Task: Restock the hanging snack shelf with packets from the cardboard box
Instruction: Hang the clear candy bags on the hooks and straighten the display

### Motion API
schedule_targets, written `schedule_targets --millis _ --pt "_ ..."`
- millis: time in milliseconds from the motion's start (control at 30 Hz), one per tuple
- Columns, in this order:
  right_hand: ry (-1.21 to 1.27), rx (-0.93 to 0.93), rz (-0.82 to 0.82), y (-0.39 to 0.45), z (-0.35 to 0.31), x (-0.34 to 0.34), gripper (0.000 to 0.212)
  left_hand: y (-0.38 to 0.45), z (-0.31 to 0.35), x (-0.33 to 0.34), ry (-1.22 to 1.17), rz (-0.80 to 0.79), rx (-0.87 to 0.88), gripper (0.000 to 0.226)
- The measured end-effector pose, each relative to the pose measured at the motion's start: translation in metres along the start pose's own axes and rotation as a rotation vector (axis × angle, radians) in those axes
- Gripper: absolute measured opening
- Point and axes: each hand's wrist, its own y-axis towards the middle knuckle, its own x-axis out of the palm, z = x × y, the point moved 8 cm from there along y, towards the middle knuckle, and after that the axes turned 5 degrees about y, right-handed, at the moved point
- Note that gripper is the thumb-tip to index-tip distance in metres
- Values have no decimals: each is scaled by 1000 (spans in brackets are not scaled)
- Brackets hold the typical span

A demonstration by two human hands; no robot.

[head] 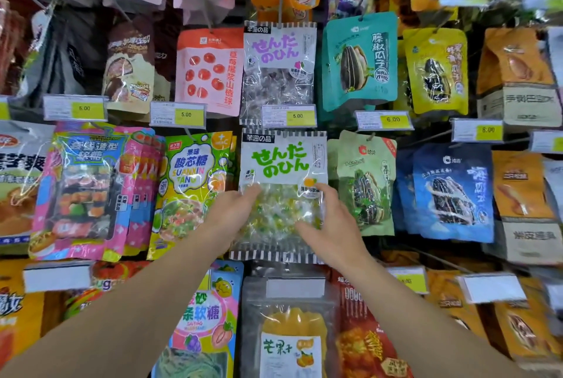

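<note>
both hands lay on one clear candy packet point(283, 192) with green japanese-style lettering and a striped top and bottom edge, hanging in the middle row of the snack shelf. the left hand point(234, 210) rested against the packet's left side with its fingers fairly straight and close together, fingertips on the clear window. the right hand point(327, 219) was spread, its thumb laid across the lower part of the window and its fingers along the packet's right edge; whether it pinched the edge could not be told. directly above hung a matching packet with purple lettering point(278, 70), with a yellow price tag point(297, 115) reading 5.00 in front of its lower edge. just left of the held packet hung a green bag point(195, 189) printed "suanxin tang", and to the right a teal sunflower-seed bag point(361, 61) over a tag reading 6.00 point(393, 119).
</note>
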Motion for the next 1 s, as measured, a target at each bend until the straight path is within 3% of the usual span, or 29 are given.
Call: schedule_targets --millis 67,167,200,400,667,900,1000 --pt "-20 3 41 -1 5 -2 74 -10 -4 -3 158 36 87 25" --pt "-66 27 52 5 8 1 72 -22 -6 -4 148 7 218 65" --pt "-86 37 47 10 8 2 72 -23 -4 -3 168 4 228 68" --pt "-163 125 55 28 9 6 69 0 3 -6 347 13 178 56" --pt "-181 178 18 12 21 17 76 -6 -18 -2 549 -103 212 78" --pt "-248 235 -29 -13 22 37 87 -28 -26 -16 507 -181 204 71" --pt "-305 273 -25 -27 9 42 82 -40 -30 -29 488 -204 232 66"
